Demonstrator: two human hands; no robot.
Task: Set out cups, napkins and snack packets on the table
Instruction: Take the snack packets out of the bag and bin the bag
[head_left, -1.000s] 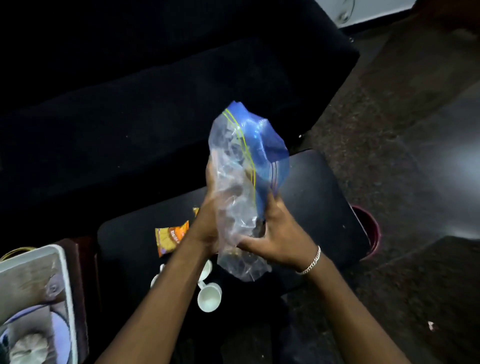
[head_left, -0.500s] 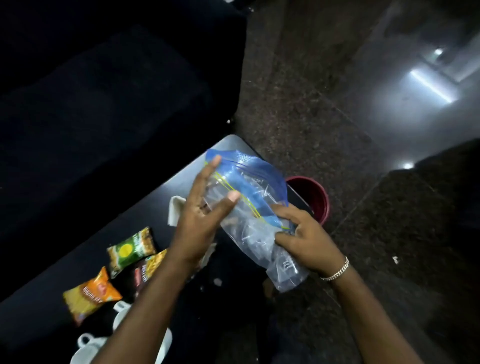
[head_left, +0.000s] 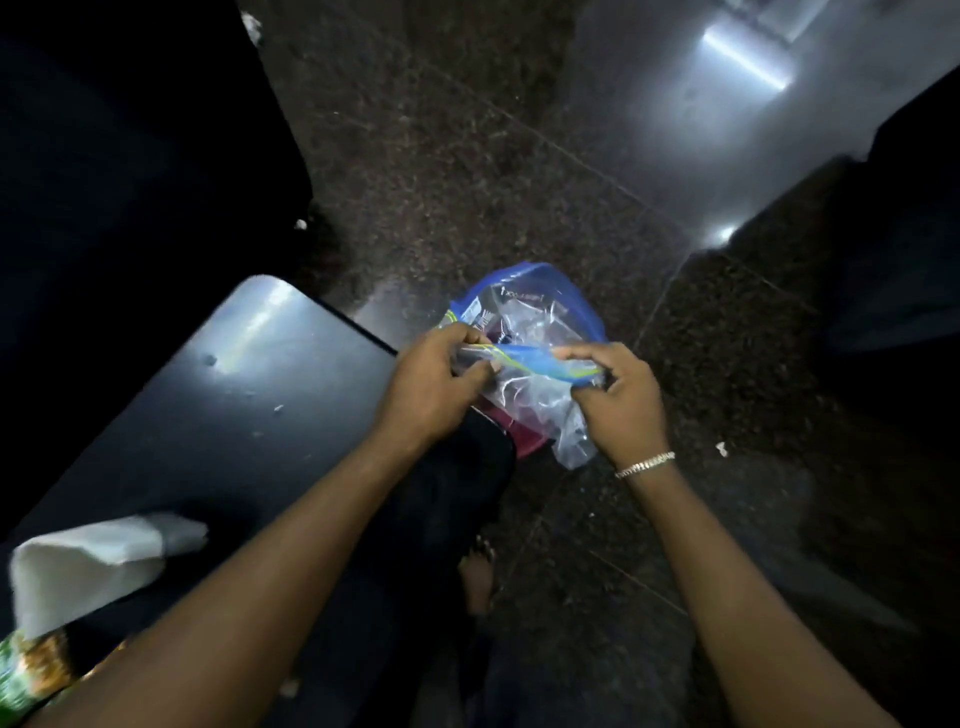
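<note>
Bag (head_left: 535, 322) stretched crosswise between left hand (head_left: 431, 387) and right hand (head_left: 621, 408)

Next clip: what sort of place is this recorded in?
Probably a lounge or living room: a low dark table beside dark seating, on a polished speckled stone floor. Dim light leaves it uncertain.

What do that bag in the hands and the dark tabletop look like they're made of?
Bag: thin clear plastic film with a blue zip strip; it crinkles and shows through. Tabletop: hard, smooth, dark, semi-gloss surface mirroring the light; perhaps laminate or painted wood.
</note>
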